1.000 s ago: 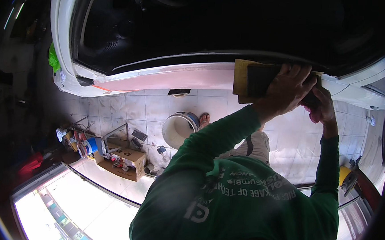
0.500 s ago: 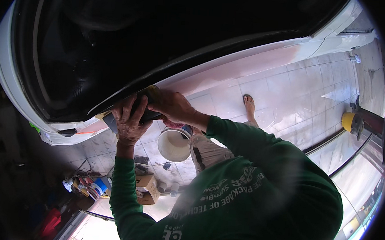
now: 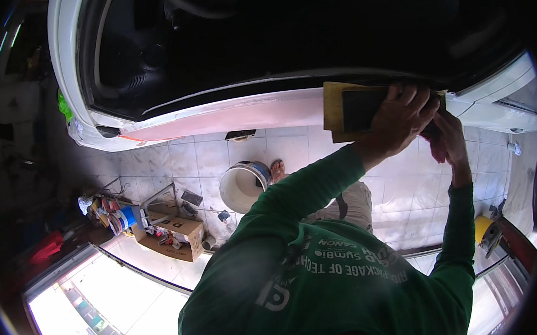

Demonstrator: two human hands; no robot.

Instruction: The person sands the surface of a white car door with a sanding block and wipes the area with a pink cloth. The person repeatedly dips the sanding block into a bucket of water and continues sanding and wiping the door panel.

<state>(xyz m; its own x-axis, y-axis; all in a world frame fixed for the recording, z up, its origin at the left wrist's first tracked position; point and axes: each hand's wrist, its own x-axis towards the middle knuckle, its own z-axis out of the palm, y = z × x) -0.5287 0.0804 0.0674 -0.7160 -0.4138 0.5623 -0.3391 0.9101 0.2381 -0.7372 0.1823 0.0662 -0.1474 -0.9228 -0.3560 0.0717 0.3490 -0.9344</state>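
My left hand [image 3: 404, 118] presses with its fingers over a dark flat sanding block [image 3: 358, 110]. A yellowish sheet of sandpaper [image 3: 333, 113] sticks out beside and behind it. Close by on the right, my right hand [image 3: 451, 137] is closed at the block's other end, with a pinkish-red rag-like bit [image 3: 435, 149] showing under the fingers. Both hands work against the white car's side [image 3: 495, 87], at the right end of a pink-coated panel [image 3: 247, 113] below the black window. What the block touches underneath is hidden.
On the tiled floor [image 3: 403, 202] stands a white bucket [image 3: 239, 190] beside my foot [image 3: 277, 169]. A cardboard box [image 3: 180, 230] holding assorted items is at lower left. A yellow round item [image 3: 484, 230] sits at the right.
Both hands have moved with the block far to the right along the car panel. My body has shifted right too, and more of the pink panel and the box now show.
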